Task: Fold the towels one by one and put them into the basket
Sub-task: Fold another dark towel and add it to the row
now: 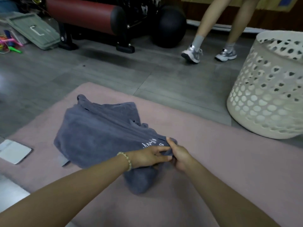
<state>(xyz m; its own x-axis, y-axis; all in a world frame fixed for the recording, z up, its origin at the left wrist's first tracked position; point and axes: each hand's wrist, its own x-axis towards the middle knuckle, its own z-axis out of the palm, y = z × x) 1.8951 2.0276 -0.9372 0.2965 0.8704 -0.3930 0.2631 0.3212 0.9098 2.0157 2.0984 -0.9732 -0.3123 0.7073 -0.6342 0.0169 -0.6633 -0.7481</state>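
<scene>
A grey-blue towel (100,130) with white embroidered lettering lies rumpled on a pink mat (213,153). My left hand (147,157), a bead bracelet on its wrist, pinches the towel's near right corner. My right hand (178,154) grips the same bunched corner from the right, the two hands touching. Part of the towel hangs folded under my left wrist. A white perforated basket (265,95) stands on the floor at the right, past the mat's edge; its inside is mostly hidden.
A phone or tablet (14,151) lies at the mat's left edge. Another person's legs in sneakers (208,53) stand on the grey floor beyond. A red padded bench (85,15), a black ball (170,25) and a grey box lid (34,30) line the back.
</scene>
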